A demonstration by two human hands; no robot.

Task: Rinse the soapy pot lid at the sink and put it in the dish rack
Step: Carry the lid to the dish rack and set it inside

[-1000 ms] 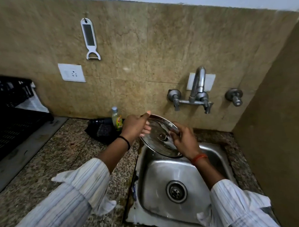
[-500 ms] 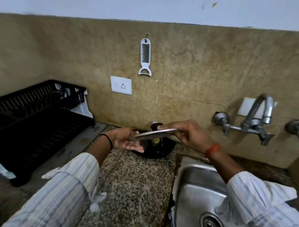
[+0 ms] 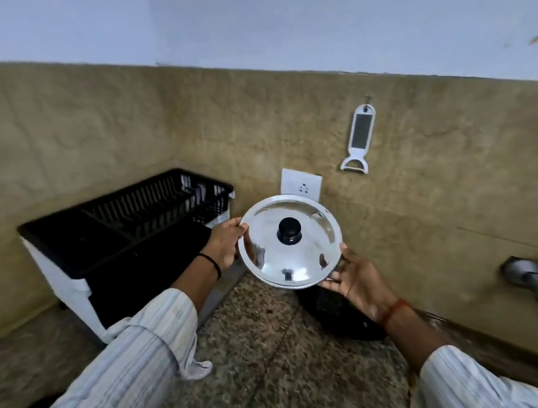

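Note:
The steel pot lid (image 3: 294,258) with a black knob (image 3: 289,230) faces me, tilted up, held in the air above the granite counter. My left hand (image 3: 224,242) grips its left rim. My right hand (image 3: 356,281) supports its lower right rim from beneath, fingers spread along the edge. The black dish rack (image 3: 114,229) on a white base stands to the left of the lid, against the wall. The sink is out of view.
A black object (image 3: 337,318) lies on the counter (image 3: 268,358) under my right hand. A wall socket (image 3: 302,185) and a hanging white peeler (image 3: 359,138) are behind the lid. Part of the tap fitting (image 3: 529,275) shows at the right edge.
The lid has left the sink and travelled left over the counter toward the rack, turning from edge-on to knob side facing me. My view has swung left, losing the sink.

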